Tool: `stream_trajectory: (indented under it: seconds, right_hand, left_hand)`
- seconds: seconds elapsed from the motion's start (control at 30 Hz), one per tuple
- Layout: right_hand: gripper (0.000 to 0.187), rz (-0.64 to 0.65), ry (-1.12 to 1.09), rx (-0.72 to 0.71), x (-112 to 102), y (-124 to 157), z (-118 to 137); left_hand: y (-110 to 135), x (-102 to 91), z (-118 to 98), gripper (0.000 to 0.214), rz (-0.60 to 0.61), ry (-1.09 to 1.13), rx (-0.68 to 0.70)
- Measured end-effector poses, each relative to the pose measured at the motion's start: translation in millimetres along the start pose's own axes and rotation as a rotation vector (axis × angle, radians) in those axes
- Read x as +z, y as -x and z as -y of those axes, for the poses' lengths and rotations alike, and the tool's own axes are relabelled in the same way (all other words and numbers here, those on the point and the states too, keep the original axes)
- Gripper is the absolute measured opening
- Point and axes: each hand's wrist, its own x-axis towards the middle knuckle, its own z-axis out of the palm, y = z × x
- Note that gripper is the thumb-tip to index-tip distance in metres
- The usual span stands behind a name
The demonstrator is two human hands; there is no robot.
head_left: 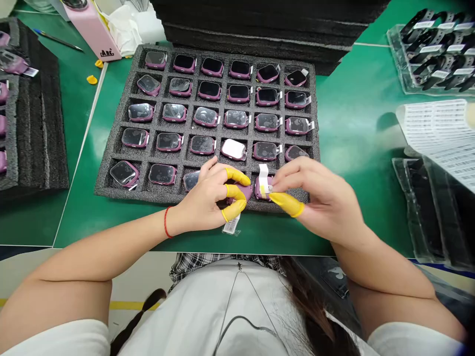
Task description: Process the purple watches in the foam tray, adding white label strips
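Observation:
A black foam tray (101, 185) holds rows of purple smartwatch cases in its square cells, most with dark screens up and small white tabs. My left hand (208, 198), with yellow finger cots on thumb and two fingers, is closed around a purple watch case (245, 192) over the front row. Below that case hangs a barcode label (231, 225). Just to the right, another watch case (259, 189) shows a white label strip (263, 175) across it. My right hand (322, 200), its thumb in a yellow cot, pinches the edge of this strip; its fingertips partly hide the contact.
Behind the tray rises a stack of black foam trays (256, 32). More stacked foam (37, 113) stands at left, near a pen (58, 40) and a pink box (92, 29). At right lie a clear tray of black straps (441, 52), label sheets (441, 128) and plastic trays (423, 212).

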Motion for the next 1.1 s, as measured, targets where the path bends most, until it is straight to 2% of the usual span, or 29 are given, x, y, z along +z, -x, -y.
stream_trajectory:
  seconds: [0.13, 0.23, 0.33, 0.47, 0.67, 0.87, 1.0, 1.1]
  right_hand:
    - [0.007, 0.102, 0.025, -0.093, 12, 2, -3]
    - [0.007, 0.136, -0.025, -0.032, 15, 3, -3]
    - [0.007, 0.131, -0.114, 0.055, 13, 2, -3]
    - [0.005, 0.131, -0.179, 0.104, 16, 1, -5]
    - [0.009, 0.182, -0.072, 0.002, 24, 4, -3]
    - [0.013, 0.126, 0.166, -0.154, 25, 7, 0]
    - [0.016, 0.153, 0.338, -0.202, 20, 8, 5]
    - [0.012, 0.122, 0.275, -0.161, 8, 7, 10]
  left_hand:
    - [-4, -9.4, 5, 0.02, -0.013, 0.056, 0.007]
    - [-10, -26.1, 11, 0.027, 0.132, 0.155, 0.122]
    - [-14, -34.4, 14, 0.032, 0.217, 0.098, 0.196]
    - [-11, -22.3, 12, 0.017, 0.184, 0.008, 0.186]
    - [-2, -4.5, 7, 0.017, 0.075, -0.044, 0.113]
    - [1, 3.4, 4, 0.012, -0.048, -0.023, 0.027]
    - [1, 5.4, 3, 0.011, -0.08, -0.018, 0.012]
    - [0, -0.8, 3, 0.012, -0.043, 0.001, 0.02]
